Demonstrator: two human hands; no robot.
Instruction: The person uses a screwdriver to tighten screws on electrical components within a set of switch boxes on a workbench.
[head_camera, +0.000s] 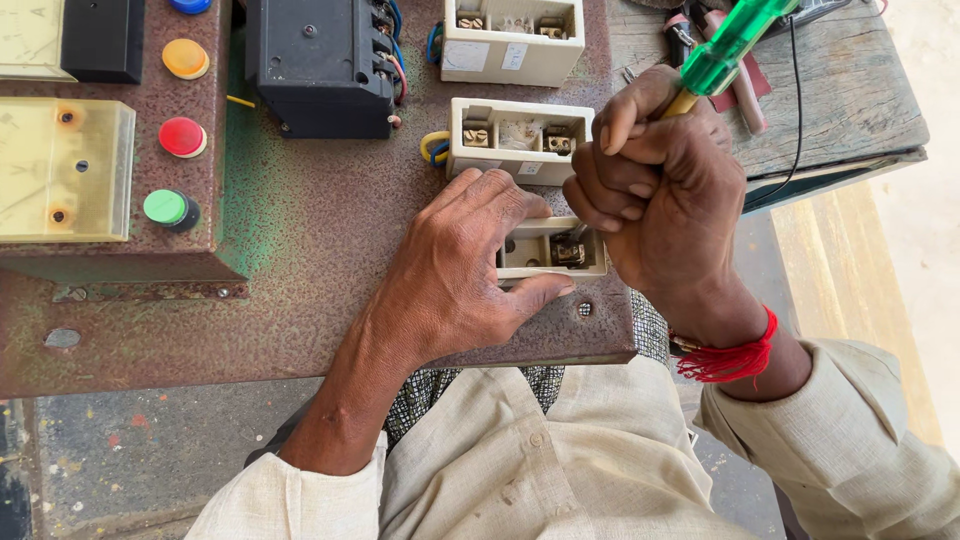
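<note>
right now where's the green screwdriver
In the head view, the green screwdriver is upper right, gripped in the right hand, its tip down in the nearest cream fuse holder.
</note>
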